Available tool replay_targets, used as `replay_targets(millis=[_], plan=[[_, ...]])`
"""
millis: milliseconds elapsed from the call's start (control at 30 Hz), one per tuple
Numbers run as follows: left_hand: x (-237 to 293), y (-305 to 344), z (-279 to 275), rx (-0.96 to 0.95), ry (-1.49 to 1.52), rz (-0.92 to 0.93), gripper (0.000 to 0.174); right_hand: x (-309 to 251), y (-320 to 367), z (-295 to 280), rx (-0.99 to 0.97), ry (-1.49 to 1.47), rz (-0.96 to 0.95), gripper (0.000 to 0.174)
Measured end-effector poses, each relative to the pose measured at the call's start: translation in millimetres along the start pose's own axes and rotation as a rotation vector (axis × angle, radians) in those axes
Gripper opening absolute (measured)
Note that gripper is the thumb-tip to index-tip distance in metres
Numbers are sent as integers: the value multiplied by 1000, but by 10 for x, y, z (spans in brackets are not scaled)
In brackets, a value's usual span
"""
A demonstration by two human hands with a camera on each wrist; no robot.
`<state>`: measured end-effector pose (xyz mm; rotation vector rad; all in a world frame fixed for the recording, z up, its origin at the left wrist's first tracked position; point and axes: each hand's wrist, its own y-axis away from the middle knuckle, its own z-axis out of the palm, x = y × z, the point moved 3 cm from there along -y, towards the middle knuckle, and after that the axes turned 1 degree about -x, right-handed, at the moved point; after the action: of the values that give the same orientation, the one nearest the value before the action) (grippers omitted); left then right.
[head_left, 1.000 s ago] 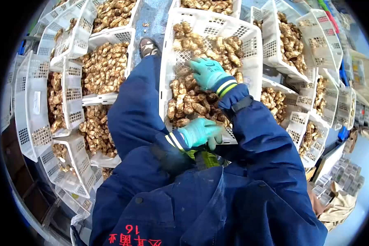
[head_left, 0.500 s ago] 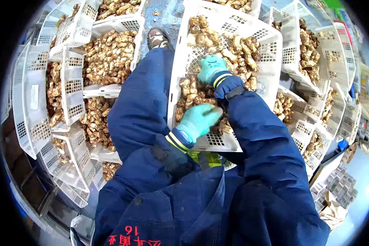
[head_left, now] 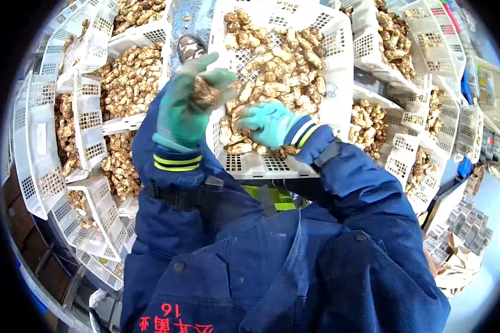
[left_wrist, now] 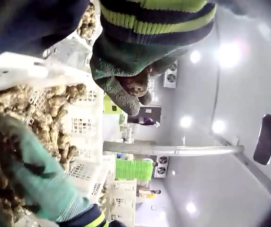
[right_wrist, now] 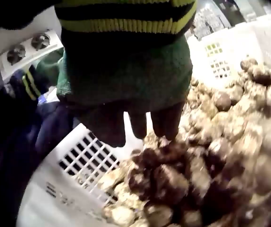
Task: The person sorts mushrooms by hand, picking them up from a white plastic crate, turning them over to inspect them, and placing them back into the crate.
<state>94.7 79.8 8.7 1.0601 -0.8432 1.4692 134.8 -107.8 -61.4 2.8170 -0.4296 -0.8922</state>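
Note:
A white plastic crate (head_left: 343,83) stands in front of me, heaped with thick-stemmed, brown-capped mushrooms (head_left: 278,69). My left hand (head_left: 178,114), in a green glove, is raised beside the crate's left rim, above my leg. Its fingers curl round a brown mushroom (head_left: 205,93), blurred in the head view; the left wrist view shows that mushroom (left_wrist: 138,84) between thumb and fingers. My right hand (head_left: 269,123), gloved too, lies low over the near end of the pile. In the right wrist view its fingers (right_wrist: 166,125) point down, spread, with the tips at dark mushrooms (right_wrist: 171,182).
More white crates of mushrooms are stacked to the left (head_left: 133,83) and to the right (head_left: 366,133). One of my shoes (head_left: 191,48) is beside the far left of the crate. Grey stacked boxes (head_left: 466,236) stand at far right on the blue floor.
My left hand has swung from the near end of the crate out to the left and up, carrying a mushroom. My right hand has come down toward the near end of the pile.

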Motion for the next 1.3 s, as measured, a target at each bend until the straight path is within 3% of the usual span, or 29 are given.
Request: replay_targets(millis=[33,67,100,167,200,267,300,367,433,500,633,667,700,767,833,900,933,967,1067,1167,1200,1233,1300], plan=[[78,-25,-77,61,456,-180,52,-13,-54,166,-40,29,-38,35],[163,-22,-128,56,458,-109,52,-28,-105,334,-80,56,-76,36],[186,-51,-154,88,468,-66,53,-67,-129,299,-77,62,61,37],[7,-103,-204,0,675,-47,54,109,-188,264,-48,145,128,47],[-23,-72,-227,106,590,-115,56,218,-147,220,6,178,179,51],[-74,-68,-280,113,631,-115,56,435,-142,146,93,228,264,60],[-52,-56,-261,115,636,-114,55,489,-221,18,93,142,243,51],[-136,-58,-309,96,631,-97,47,790,-198,-163,29,331,383,39],[-214,-57,-369,86,690,-65,33,1102,-134,-293,123,344,309,31],[-219,-58,-375,145,635,-88,23,1212,-64,-467,138,468,487,32],[-272,-64,-392,129,717,-148,11,1180,236,-670,482,509,663,33],[-311,-60,-410,160,710,-136,8,1145,247,-548,562,466,466,37],[-334,-74,-390,173,681,-175,8,745,215,-565,456,302,380,36],[-363,-88,-338,196,616,-256,7,268,132,-220,80,143,378,54],[-305,-69,-213,29,420,-227,20,78,-12,84,-23,251,417,63],[-243,-29,-121,32,533,-308,39,123,-159,137,8,227,516,56],[-334,-52,-174,11,553,-280,55,164,-207,151,50,237,484,44],[-351,-55,-166,-30,587,-270,55,191,-218,102,71,224,468,35],[-349,-89,-160,-115,595,-254,56,419,-175,-7,9,15,585,30],[-326,-113,-78,29,629,-319,58,243,-99,-22,54,140,484,37],[-310,-100,-38,73,703,-369,62,173,-109,22,-45,95,451,47],[-315,-118,-26,71,745,-411,64,126,-86,139,-13,211,394,57],[-248,-110,18,-116,715,-264,65,138,-162,308,-15,313,392,66]])
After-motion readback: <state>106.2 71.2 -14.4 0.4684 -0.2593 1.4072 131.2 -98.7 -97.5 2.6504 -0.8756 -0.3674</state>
